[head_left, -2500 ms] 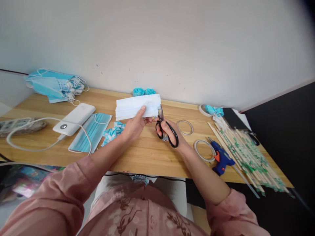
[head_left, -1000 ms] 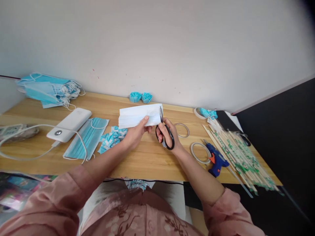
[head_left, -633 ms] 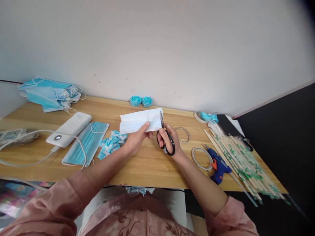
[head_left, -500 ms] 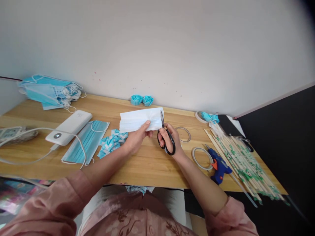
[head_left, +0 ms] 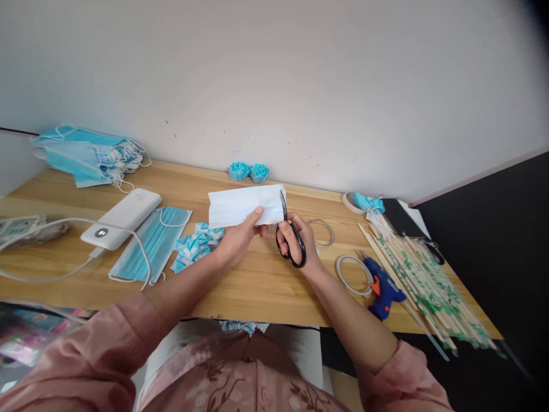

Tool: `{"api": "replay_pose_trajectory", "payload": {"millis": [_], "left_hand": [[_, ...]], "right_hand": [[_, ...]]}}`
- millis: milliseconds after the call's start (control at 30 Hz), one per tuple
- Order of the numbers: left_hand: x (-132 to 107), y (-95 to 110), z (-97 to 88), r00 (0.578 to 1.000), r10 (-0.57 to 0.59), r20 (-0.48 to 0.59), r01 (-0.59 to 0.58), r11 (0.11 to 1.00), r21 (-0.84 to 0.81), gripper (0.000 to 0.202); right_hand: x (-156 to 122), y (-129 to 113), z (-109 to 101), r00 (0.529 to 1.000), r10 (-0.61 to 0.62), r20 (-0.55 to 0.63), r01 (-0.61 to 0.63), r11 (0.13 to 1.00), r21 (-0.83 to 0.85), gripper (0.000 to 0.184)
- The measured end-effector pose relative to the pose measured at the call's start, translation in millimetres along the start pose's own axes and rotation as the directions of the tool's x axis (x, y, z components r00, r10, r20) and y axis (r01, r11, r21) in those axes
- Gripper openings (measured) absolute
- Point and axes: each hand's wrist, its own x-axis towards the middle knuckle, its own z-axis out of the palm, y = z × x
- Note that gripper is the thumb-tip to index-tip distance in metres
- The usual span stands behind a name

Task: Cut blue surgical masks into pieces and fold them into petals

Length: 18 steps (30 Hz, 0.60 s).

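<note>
Between thumb and fingers, my left hand pinches a pale, pleated face mask by its lower edge, its whitish side up. My right hand is closed around the black handles of a pair of scissors. Their blades point away from me and lie at the mask's right end. Whether they are cutting through it I cannot tell. Folded blue-and-white mask pieces lie to the left of my left hand. Two blue flowers sit behind the mask near the wall.
On the left are a pile of masks, a white power bank with its cable, and a blue mask. On the right lie tape rolls, a blue glue gun, wrapped chopsticks and a black flat object.
Both hands, the mask and the scissors keep nearly the same places. The mask looks slightly flatter under my left thumb. The whole view has shifted a little.
</note>
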Motion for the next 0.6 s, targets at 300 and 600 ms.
{"api": "replay_pose_trajectory", "payload": {"millis": [300,600], "left_hand": [[0.9,-5.3,-0.1,0.996,0.087,0.021,-0.087,0.996,0.007,0.038],[3.0,-3.9,-2.2,0.996,0.084,-0.014,-0.084,0.996,0.018,0.031]], "right_hand": [[0.9,3.1,1.2,1.000,0.011,0.012,-0.011,1.000,-0.008,0.041],[2.1,3.8,1.6,0.999,0.031,-0.008,-0.031,0.999,0.013,0.044]]}}
